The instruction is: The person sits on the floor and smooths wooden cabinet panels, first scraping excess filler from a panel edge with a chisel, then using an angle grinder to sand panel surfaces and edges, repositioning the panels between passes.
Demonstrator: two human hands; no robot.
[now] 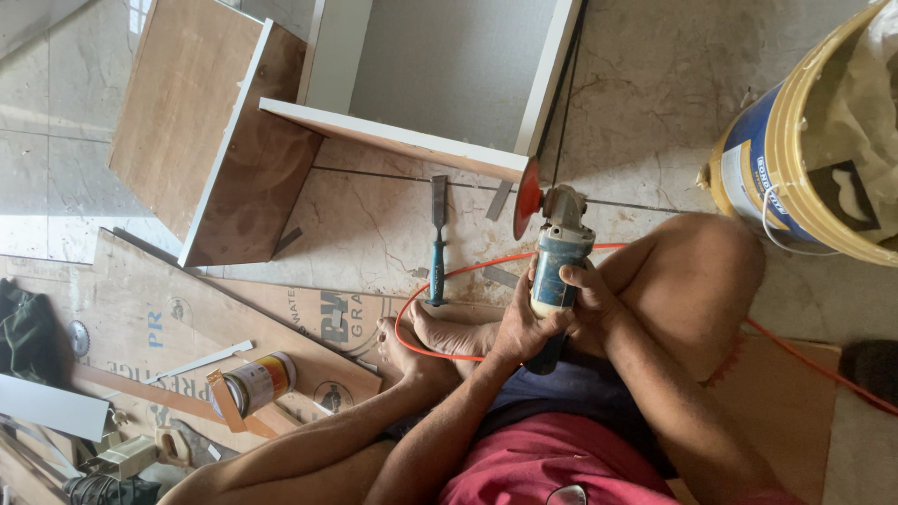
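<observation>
I sit cross-legged on the floor and hold an angle grinder [557, 251] with a red-orange disc [527, 198] at its head. My left hand [520, 326] wraps the lower body of the grinder from the left. My right hand [585, 295] grips it from the right. The disc touches or nearly touches the end of a white laminated board edge [402, 140] belonging to a box-like panel assembly. An orange power cable [440, 281] loops from the grinder past my bare foot [440, 337].
A blue-handled chisel [437, 238] lies on the marble floor left of the grinder. A yellow and blue bucket [804, 140] stands at the right. Plywood sheets [187, 318], a small tin can [257, 383], a plywood box [215, 131] and scraps lie at the left.
</observation>
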